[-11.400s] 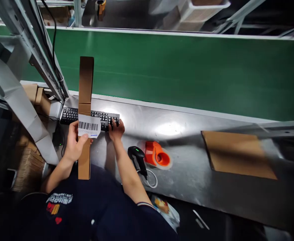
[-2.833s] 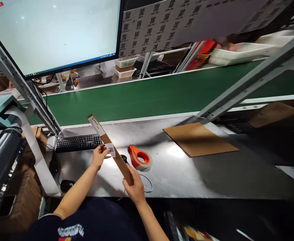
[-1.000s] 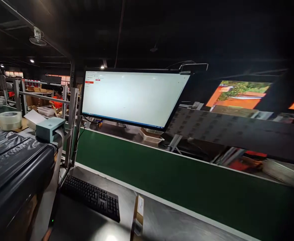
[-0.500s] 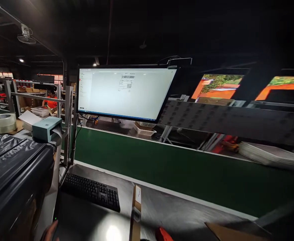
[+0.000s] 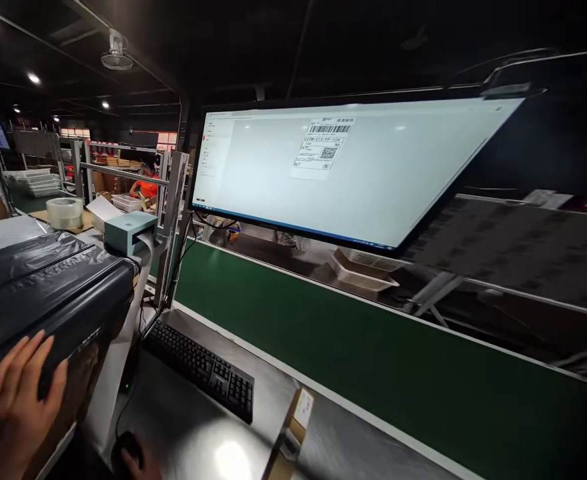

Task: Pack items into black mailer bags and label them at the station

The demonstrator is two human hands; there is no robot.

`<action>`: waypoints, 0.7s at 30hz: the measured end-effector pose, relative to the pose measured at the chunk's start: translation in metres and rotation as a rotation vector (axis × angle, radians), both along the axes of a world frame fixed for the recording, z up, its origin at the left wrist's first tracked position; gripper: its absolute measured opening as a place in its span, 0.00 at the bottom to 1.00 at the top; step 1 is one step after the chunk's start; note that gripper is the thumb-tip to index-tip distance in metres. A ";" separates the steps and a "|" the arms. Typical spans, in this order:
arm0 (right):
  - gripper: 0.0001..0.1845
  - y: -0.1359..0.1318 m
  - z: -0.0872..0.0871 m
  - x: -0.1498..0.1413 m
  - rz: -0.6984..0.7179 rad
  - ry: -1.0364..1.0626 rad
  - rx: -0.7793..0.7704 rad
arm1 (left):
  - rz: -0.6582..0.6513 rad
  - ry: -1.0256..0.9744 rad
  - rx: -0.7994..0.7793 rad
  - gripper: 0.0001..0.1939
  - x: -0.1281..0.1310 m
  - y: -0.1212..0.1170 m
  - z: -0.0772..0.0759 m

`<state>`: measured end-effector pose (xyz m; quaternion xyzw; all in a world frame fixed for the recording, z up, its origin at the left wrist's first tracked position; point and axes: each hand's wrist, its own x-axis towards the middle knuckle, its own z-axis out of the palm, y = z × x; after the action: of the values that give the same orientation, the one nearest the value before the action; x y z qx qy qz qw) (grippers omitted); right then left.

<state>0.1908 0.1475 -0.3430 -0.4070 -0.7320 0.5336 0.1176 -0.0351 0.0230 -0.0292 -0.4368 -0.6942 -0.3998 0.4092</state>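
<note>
My left hand (image 5: 21, 393) is spread palm down, thumb apart, at the edge of a large black plastic-wrapped parcel (image 5: 38, 287) at the lower left. Nothing is gripped in it. At the bottom edge my right hand (image 5: 146, 461) lies over a black computer mouse (image 5: 127, 448), partly cut off and slightly blurred. A black keyboard (image 5: 201, 367) sits just beyond the mouse on the metal tabletop (image 5: 188, 433). Above hangs a monitor (image 5: 273, 173), its screen showing a label with a barcode and a square code.
A pale blue label printer (image 5: 129, 230) feeds out a long paper strip (image 5: 143, 280). Behind it lies a clear tape roll (image 5: 65, 213). A narrow cardboard box (image 5: 293, 433) stands right of the keyboard. A green conveyor belt (image 5: 293, 320) runs behind the table; a person in orange (image 5: 146, 188) is farther back.
The view has turned left and moved nearer the monitor. My left hand now shows on the parcel, and my right hand shows on the mouse. A red object at the bottom has left view.
</note>
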 end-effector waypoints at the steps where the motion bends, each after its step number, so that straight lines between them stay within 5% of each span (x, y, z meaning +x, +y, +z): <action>1: 0.27 0.000 -0.014 -0.006 -0.090 -0.061 -0.055 | 0.038 0.019 -0.042 0.24 0.004 0.005 0.003; 4: 0.28 -0.002 -0.041 -0.015 -0.198 -0.071 -0.109 | 0.108 0.040 -0.110 0.31 0.009 0.014 0.004; 8: 0.28 -0.003 -0.051 -0.012 -0.189 -0.011 -0.115 | 0.141 0.083 -0.128 0.37 0.003 0.015 0.000; 14: 0.30 -0.003 -0.068 -0.008 -0.242 0.049 -0.140 | 0.169 0.199 -0.065 0.30 -0.005 0.019 -0.003; 21: 0.32 -0.007 -0.108 -0.006 -0.390 0.132 -0.094 | 0.209 0.306 -0.066 0.21 -0.001 0.020 0.003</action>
<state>0.1853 0.1406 -0.4511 -0.5101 -0.6043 0.5599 0.2473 -0.0357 0.0425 -0.0263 -0.4311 -0.6782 -0.2613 0.5347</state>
